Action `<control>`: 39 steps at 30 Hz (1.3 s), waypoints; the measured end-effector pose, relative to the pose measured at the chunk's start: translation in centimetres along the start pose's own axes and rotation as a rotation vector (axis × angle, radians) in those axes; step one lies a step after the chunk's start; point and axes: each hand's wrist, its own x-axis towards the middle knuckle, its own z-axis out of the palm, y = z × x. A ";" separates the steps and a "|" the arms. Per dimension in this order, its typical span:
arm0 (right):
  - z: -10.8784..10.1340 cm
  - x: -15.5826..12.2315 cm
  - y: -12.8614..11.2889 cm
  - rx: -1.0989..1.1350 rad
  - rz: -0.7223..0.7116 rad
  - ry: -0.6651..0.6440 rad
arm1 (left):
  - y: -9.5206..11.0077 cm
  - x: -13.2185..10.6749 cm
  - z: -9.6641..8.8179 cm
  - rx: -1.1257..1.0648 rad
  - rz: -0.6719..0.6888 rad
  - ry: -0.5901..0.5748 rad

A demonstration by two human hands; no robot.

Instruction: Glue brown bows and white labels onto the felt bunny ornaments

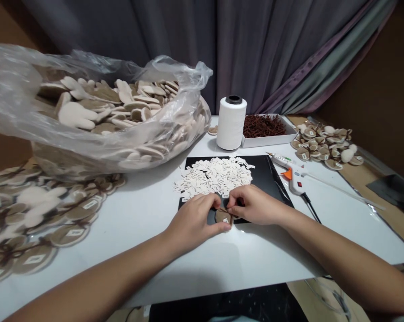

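My left hand [193, 219] and my right hand [255, 205] meet low in the middle of the view, over the near edge of a black mat [264, 176]. Together they pinch a small round brown disc [223, 217]. My left thumb lies along its lower edge, and my right fingertips grip its upper edge. A thin reddish-brown strand [224, 209] crosses the top of the disc, partly hidden by my fingers. Just beyond my hands, a heap of small white paper labels [212, 176] covers much of the mat.
A hot glue gun [294, 176] lies right of the mat on the white table [128, 232]. Behind stand a white thread spool [231, 123] and a white tray [264, 138] of reddish-brown shreds. A plastic bag [104, 112] holds beige cut-outs; more pieces lie at both sides.
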 end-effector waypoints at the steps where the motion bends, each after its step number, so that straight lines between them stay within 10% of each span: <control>1: 0.0 0.0 -0.1 -0.013 -0.003 0.003 | 0.0 0.0 0.0 0.004 0.006 0.000; 22: -2.7 -1.0 -1.2 -0.167 -0.178 0.024 | -0.1 0.0 0.0 -0.001 0.010 0.011; 39: 0.0 -1.1 -0.6 -0.413 -0.189 -0.041 | -0.3 0.0 0.0 0.009 0.033 0.012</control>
